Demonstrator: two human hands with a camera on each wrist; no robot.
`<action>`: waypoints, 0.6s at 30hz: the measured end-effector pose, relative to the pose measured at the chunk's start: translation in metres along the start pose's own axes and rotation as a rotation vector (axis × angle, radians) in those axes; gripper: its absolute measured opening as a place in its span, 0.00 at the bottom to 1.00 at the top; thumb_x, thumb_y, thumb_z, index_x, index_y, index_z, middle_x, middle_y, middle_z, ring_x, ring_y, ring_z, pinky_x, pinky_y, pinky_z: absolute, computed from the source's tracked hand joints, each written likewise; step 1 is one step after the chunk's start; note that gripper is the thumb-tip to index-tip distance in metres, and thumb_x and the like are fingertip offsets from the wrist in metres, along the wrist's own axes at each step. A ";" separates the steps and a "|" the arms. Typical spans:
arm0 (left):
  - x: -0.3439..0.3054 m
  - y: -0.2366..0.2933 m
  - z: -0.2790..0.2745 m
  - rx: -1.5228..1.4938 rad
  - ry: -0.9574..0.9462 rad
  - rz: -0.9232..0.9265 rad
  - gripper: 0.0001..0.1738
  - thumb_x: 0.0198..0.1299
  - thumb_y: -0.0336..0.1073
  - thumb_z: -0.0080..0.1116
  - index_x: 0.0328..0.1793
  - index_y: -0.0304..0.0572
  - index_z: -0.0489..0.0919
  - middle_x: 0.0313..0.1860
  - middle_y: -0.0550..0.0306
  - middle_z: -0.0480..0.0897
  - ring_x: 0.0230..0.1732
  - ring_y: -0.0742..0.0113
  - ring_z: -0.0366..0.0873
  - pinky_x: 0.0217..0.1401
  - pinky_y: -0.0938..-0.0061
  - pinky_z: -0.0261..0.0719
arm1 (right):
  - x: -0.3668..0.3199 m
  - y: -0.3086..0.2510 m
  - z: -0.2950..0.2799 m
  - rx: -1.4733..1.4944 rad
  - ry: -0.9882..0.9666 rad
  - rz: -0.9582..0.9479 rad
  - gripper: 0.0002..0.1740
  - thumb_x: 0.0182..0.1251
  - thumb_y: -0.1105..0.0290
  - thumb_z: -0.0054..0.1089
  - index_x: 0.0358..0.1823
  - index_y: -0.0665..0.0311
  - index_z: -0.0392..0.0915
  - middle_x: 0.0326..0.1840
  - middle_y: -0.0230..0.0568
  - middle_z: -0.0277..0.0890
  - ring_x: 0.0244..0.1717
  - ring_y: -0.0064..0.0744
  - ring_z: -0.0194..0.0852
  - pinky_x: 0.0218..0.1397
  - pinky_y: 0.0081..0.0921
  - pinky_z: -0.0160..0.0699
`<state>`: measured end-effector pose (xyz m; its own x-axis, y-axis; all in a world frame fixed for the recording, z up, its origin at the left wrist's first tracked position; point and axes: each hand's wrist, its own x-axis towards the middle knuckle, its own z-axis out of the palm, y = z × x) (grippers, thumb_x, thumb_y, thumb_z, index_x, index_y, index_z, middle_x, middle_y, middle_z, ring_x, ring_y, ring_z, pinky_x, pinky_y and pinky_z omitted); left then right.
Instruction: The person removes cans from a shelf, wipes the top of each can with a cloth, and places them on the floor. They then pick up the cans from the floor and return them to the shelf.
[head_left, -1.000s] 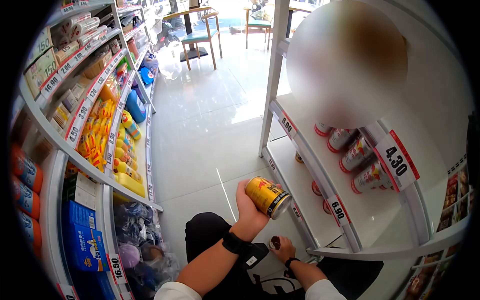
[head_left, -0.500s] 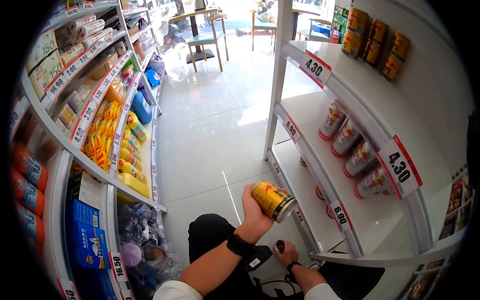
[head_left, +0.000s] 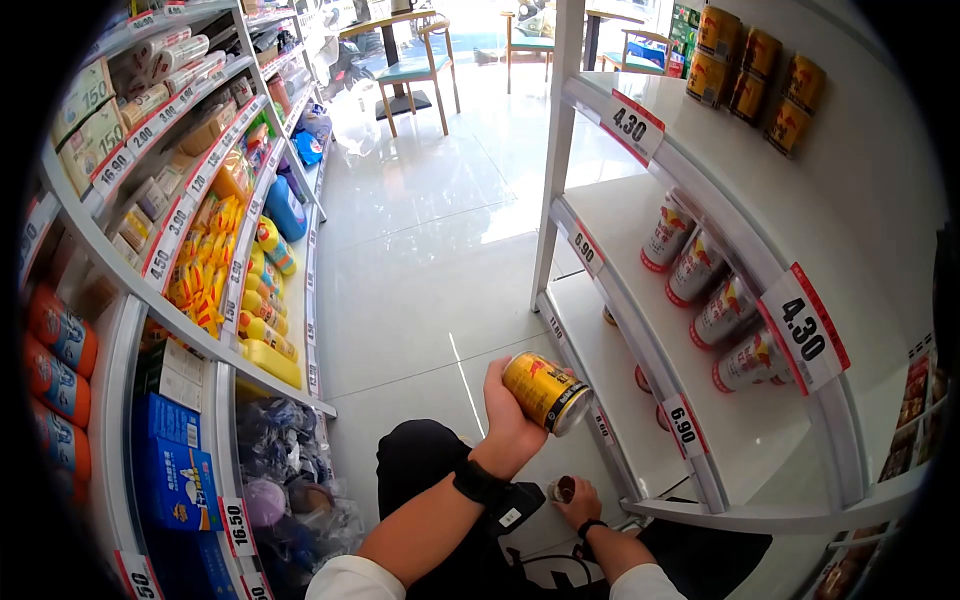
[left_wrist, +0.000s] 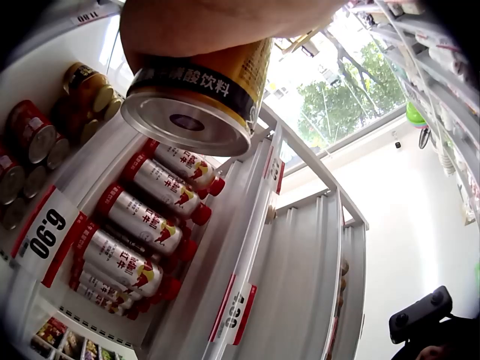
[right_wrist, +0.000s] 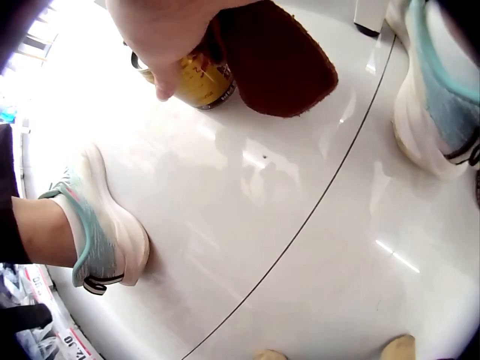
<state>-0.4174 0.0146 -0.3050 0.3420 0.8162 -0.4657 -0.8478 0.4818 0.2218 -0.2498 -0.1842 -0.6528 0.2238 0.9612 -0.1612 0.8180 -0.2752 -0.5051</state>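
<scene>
My left hand [head_left: 512,420] grips a gold can [head_left: 545,392] tilted above the floor, its silver end facing right. In the left wrist view the can's end [left_wrist: 185,124] shows below the fingers, in front of the shelves. Low beside the right-hand shelf, my right hand [head_left: 578,503] holds a dark red-brown flat piece [right_wrist: 277,60] with a rough edge. Fingers of that hand also lie against a second gold can [right_wrist: 201,81], partly hidden behind them; whether this can touches the floor I cannot tell.
The right shelf unit holds silver-and-red cans [head_left: 697,268] in the middle and gold cans [head_left: 752,75] on top. Packed shelves [head_left: 215,250] line the left. A chair [head_left: 415,70] stands ahead; shoes [right_wrist: 109,217] flank the floor in the right wrist view.
The head view has shifted, and the blurred round patch over the upper right shelf is gone, showing the gold cans. Both hands keep their holds, the left one slightly further right in view.
</scene>
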 end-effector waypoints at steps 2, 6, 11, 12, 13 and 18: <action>-0.001 0.001 0.001 -0.022 0.036 -0.007 0.27 0.69 0.57 0.47 0.51 0.36 0.73 0.46 0.44 0.82 0.51 0.43 0.82 0.60 0.47 0.82 | 0.003 -0.001 -0.003 -0.034 -0.097 0.059 0.42 0.47 0.56 0.83 0.64 0.55 0.71 0.59 0.45 0.74 0.63 0.51 0.72 0.60 0.45 0.78; 0.004 0.002 -0.004 -0.049 -0.023 0.002 0.30 0.68 0.62 0.50 0.53 0.38 0.73 0.45 0.45 0.82 0.52 0.46 0.82 0.62 0.51 0.80 | 0.011 0.003 -0.013 -0.100 -0.192 0.065 0.38 0.51 0.56 0.79 0.64 0.54 0.72 0.58 0.47 0.75 0.62 0.52 0.73 0.61 0.45 0.78; 0.004 0.007 0.005 -0.038 -0.198 0.017 0.25 0.70 0.56 0.53 0.54 0.40 0.75 0.47 0.51 0.82 0.53 0.54 0.81 0.64 0.57 0.77 | 0.046 -0.010 -0.051 -0.088 -0.521 0.168 0.31 0.62 0.61 0.68 0.66 0.56 0.71 0.62 0.56 0.76 0.62 0.54 0.76 0.62 0.46 0.77; 0.002 0.008 0.009 -0.002 -0.270 0.020 0.21 0.71 0.51 0.54 0.55 0.40 0.75 0.49 0.54 0.82 0.53 0.58 0.81 0.63 0.60 0.77 | 0.053 -0.016 -0.061 -0.051 -0.477 0.128 0.29 0.60 0.62 0.69 0.62 0.60 0.75 0.59 0.56 0.79 0.59 0.54 0.78 0.60 0.44 0.78; -0.001 0.009 0.011 0.035 -0.341 0.025 0.16 0.72 0.45 0.55 0.55 0.41 0.76 0.50 0.57 0.81 0.53 0.62 0.80 0.62 0.63 0.76 | 0.061 -0.024 -0.074 -0.055 -0.473 0.131 0.29 0.60 0.62 0.69 0.62 0.60 0.75 0.59 0.56 0.79 0.59 0.54 0.78 0.60 0.44 0.78; 0.004 0.000 0.007 0.173 -0.391 0.065 0.17 0.71 0.43 0.60 0.59 0.42 0.75 0.56 0.57 0.80 0.60 0.63 0.77 0.66 0.61 0.75 | 0.084 -0.097 -0.168 0.537 -0.036 -0.067 0.27 0.58 0.60 0.74 0.54 0.69 0.80 0.46 0.47 0.85 0.46 0.40 0.85 0.51 0.33 0.81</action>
<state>-0.4133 0.0199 -0.3004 0.4462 0.8900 -0.0941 -0.8033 0.4447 0.3962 -0.2213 -0.0733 -0.4743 0.1550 0.9782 -0.1380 0.4416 -0.1936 -0.8761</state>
